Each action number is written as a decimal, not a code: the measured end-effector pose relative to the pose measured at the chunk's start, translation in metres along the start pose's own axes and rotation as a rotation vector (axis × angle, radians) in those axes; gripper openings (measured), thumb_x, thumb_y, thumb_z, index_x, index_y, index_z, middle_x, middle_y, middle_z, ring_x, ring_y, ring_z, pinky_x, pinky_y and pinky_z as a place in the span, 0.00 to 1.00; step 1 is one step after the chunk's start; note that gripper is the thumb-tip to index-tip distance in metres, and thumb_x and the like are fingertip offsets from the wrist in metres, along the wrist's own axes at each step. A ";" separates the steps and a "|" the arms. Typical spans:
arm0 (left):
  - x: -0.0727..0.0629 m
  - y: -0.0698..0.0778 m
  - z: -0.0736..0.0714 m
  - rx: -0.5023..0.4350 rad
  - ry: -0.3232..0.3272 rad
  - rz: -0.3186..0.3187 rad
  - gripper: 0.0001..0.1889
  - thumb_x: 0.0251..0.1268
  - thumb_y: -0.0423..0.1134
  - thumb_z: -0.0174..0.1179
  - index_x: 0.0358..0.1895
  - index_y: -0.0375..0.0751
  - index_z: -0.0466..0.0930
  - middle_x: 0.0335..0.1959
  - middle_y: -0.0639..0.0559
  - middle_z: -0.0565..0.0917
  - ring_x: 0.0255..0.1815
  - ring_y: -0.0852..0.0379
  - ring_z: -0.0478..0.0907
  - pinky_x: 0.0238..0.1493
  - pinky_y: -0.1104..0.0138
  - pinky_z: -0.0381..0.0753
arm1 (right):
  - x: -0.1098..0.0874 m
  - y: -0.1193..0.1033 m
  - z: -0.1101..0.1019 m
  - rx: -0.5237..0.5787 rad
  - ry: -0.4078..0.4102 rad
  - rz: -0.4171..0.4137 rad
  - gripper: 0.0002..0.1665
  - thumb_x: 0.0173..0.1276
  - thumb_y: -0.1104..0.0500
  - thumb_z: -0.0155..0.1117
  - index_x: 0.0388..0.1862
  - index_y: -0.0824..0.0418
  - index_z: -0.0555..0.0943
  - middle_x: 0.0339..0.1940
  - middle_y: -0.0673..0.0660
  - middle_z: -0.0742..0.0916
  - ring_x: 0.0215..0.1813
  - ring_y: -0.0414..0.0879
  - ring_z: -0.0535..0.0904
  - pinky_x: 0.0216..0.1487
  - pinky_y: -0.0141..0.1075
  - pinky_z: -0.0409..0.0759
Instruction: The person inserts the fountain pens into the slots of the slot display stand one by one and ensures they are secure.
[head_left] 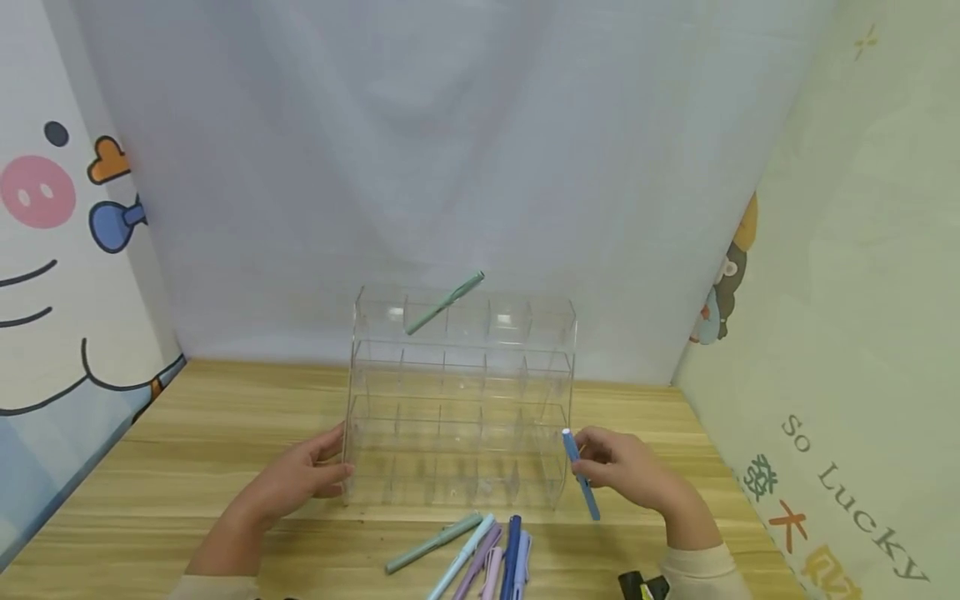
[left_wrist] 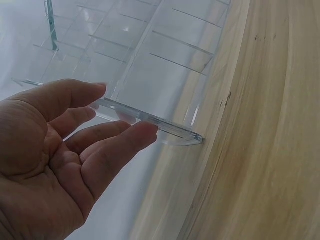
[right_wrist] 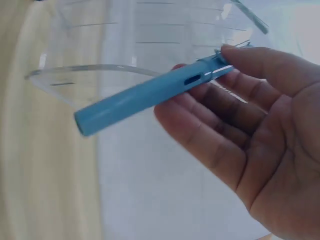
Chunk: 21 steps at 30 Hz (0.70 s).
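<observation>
A clear acrylic tiered rack [head_left: 461, 433] with divided compartments stands on the table. My left hand [head_left: 300, 477] is at its left side, thumb and fingertips against the edge of the side panel; the left wrist view shows this hand [left_wrist: 65, 150] with relaxed, slightly bent fingers. My right hand [head_left: 626, 467], beside the rack's right side, pinches a blue pen [head_left: 583, 479] between thumb and fingers. In the right wrist view the pen [right_wrist: 135, 97] has its clip near the thumb. A green pen [head_left: 446, 303] leans diagonally in the rack's top tier.
In front of the rack lie several pens: a grey-green pen [head_left: 433, 543], a light blue pen [head_left: 462, 557], a purple pen [head_left: 478, 562], a pink pen [head_left: 491, 573], a dark blue pen [head_left: 512, 554] and a lavender pen [head_left: 522, 567]. A black object [head_left: 641, 585] sits near my right sleeve.
</observation>
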<state>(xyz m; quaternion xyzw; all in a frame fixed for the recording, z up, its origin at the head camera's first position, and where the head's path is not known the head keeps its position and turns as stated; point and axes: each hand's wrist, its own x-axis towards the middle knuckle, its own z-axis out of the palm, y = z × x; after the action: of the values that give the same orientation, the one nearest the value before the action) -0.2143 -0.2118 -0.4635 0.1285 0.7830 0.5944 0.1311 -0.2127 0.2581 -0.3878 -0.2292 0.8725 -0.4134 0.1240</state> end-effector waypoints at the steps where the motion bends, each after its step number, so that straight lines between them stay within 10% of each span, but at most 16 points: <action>1: 0.000 0.000 0.000 0.000 -0.002 0.003 0.43 0.71 0.46 0.60 0.80 0.41 0.44 0.78 0.32 0.50 0.68 0.32 0.67 0.57 0.56 0.83 | 0.000 -0.004 -0.004 -0.012 0.018 -0.016 0.14 0.74 0.54 0.59 0.51 0.62 0.77 0.40 0.56 0.86 0.44 0.51 0.84 0.45 0.42 0.87; 21: -0.002 0.004 0.002 0.001 0.022 -0.019 0.42 0.71 0.45 0.59 0.80 0.43 0.45 0.78 0.34 0.51 0.68 0.34 0.69 0.57 0.56 0.83 | 0.029 -0.069 -0.067 -0.087 0.117 -0.107 0.18 0.73 0.52 0.61 0.54 0.62 0.75 0.43 0.58 0.85 0.44 0.50 0.84 0.45 0.41 0.87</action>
<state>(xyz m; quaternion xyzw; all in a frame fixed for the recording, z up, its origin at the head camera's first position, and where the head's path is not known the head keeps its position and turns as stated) -0.2118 -0.2097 -0.4605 0.1146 0.7857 0.5942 0.1281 -0.2451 0.2502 -0.2930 -0.2562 0.8818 -0.3939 0.0402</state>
